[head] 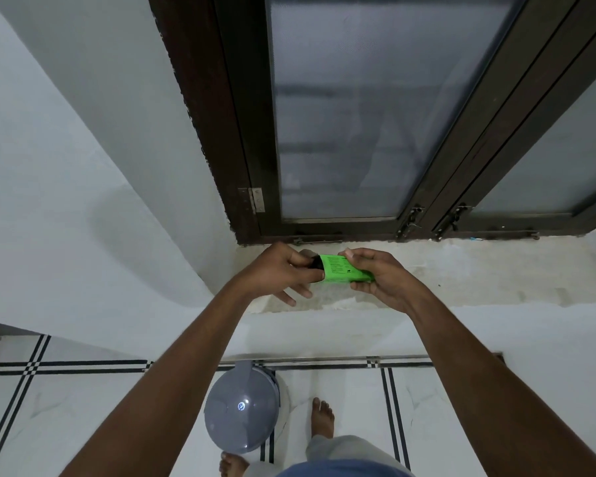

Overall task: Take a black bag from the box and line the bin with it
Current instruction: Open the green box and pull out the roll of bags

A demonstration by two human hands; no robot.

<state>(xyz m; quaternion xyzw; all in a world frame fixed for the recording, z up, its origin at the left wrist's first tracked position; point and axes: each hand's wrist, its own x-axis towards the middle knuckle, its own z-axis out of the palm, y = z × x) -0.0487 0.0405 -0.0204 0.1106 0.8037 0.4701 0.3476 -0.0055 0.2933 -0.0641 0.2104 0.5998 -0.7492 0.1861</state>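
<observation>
The right hand [381, 275] grips the green box [344, 269] level, steadying it. Left-hand fingers [301, 261] pinch the black bag [316, 262] at its open end, ready to draw it out; the lidded bin [243, 413] waits below.

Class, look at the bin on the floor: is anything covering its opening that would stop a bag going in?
Yes. The grey lid sits shut over the bin's opening, so it must be lifted first. The black bag is at the box's end, pinched by the left hand.
</observation>
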